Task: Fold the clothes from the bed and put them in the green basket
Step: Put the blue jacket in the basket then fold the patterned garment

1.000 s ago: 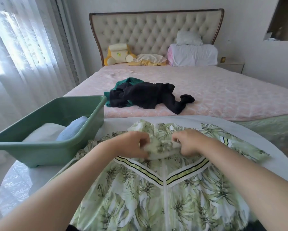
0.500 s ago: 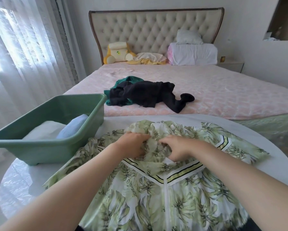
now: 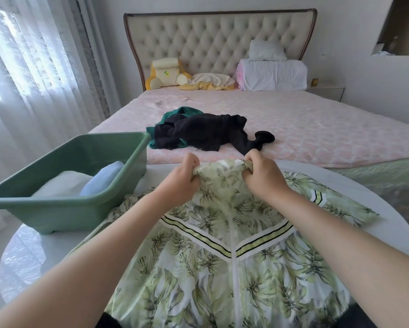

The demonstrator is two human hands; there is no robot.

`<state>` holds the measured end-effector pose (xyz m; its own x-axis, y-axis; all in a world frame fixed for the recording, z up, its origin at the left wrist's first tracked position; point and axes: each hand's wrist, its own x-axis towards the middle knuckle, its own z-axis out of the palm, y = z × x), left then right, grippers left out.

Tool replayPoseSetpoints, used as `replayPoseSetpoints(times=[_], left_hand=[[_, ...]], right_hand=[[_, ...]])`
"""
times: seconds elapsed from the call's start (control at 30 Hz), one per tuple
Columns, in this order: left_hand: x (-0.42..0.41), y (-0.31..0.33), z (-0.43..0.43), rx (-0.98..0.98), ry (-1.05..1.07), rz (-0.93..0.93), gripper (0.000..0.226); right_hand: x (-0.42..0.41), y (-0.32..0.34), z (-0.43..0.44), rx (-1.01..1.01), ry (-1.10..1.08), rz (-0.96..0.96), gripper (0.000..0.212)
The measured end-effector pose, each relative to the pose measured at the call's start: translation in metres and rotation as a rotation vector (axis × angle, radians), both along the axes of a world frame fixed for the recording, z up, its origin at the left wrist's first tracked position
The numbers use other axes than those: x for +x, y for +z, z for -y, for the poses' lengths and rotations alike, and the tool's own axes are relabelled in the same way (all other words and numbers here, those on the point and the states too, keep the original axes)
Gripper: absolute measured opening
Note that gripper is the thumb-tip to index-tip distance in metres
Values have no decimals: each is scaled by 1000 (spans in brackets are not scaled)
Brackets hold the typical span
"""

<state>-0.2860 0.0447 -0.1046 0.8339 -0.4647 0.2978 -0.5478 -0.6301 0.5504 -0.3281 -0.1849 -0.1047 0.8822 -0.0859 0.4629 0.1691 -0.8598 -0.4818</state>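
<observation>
Leaf-print garment (image 3: 222,268), green and white, lies spread over the round white tabletop (image 3: 28,256), from the near edge almost to the far edge. One sleeve runs out toward the right edge; the other goes toward the left edge, partly hidden under the left forearm. Striped trim makes a V across the chest, with a white zip or seam down the centre. Probably a jacket, but the view is too soft to be sure.

Both hands are at the garment's far end, on the collar part. Left hand (image 3: 183,179) has its fingers curled, gripping a bunch of the fabric. Right hand (image 3: 261,176) does the same, gripping fabric near it. The cloth between the two hands is raised off the tabletop in a small ridge; the rest lies flat.

Green basket (image 3: 64,209) sits at the left edge of the tabletop, just beside the garment's left sleeve. Inside are a folded white item (image 3: 61,185) and a folded light blue item (image 3: 104,177), the blue one against the basket's right wall.

Bed (image 3: 317,129) with a pink cover stands beyond the tabletop's far edge. Near the bed's foot edge a heap of black clothing (image 3: 203,133) lies unfolded over a teal piece (image 3: 182,112). Yellow cushion (image 3: 165,74) and white pillows (image 3: 272,74) rest at the head against the tufted headboard (image 3: 210,41). Sheer curtains (image 3: 33,67) hang beyond the tabletop's left edge.
</observation>
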Motion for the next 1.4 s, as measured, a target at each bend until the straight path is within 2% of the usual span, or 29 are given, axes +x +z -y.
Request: replayPoseSetpoints(times=[0.1,0.13,0.2,0.23,0.27,0.37,0.43,0.47,0.5,0.57,0.67,0.73,0.77,0.83,0.9,0.97,1.0,1.03,1.1,1.17,1.2,1.27,1.4], left_hand=[[0,-7,-4,201,-99,-180,30],[1,-7,-5,269,-141,-195,31],[1,-9,-5,396,-185,-197,21],[1,-10,-3,428,-158,-168,14],[0,-9,-1,424,-107,-97,12],[-2,-3,5,286,67,260,26],[-5,3,5,284,54,381,35],[-7,4,5,335,12,393,37],[-8,3,5,419,-39,369,39],[-11,-2,5,632,-152,166,38],[-17,-2,3,864,-329,-385,26],[-23,8,1,785,-346,-627,15],[-24,12,0,678,-337,-682,14],[-21,15,4,431,-281,-629,20],[-15,9,10,264,-144,-391,22],[-6,-2,15,268,-28,-59,25],[-1,-10,16,377,-16,70,37],[3,-18,15,508,-23,117,55],[10,-28,11,694,-50,22,85],[17,-38,3,802,-41,-122,90],[20,-41,0,826,-23,-162,89],[27,-41,-3,786,41,-126,80],[48,-40,5,595,151,58,55]], right_hand=[[-3,0,3,-11,136,-272,38],[-3,-1,5,-96,139,-342,37],[-3,-4,5,-410,70,-355,22],[-2,-6,5,-545,6,-314,16],[-2,-8,6,-594,-50,-247,14],[5,-11,13,-476,-105,32,20],[3,-8,17,-516,-72,185,29],[3,-8,19,-583,-36,199,27],[1,-8,20,-660,10,123,22],[-6,-8,18,-733,110,-246,19],[-23,2,14,-532,228,-853,21],[-30,13,14,-354,266,-1025,22],[-30,16,13,-276,260,-1024,18],[-26,18,13,-272,201,-810,20],[-16,11,10,-381,81,-444,19],[-7,-3,5,-418,88,-198,16],[-2,-10,3,-435,133,-200,29],[0,-16,1,-458,180,-282,49],[4,-29,2,-510,212,-510,82],[6,-40,12,-579,191,-677,92],[7,-41,17,-615,166,-721,91],[9,-38,24,-651,111,-721,81],[26,-32,27,-465,48,-475,48]])
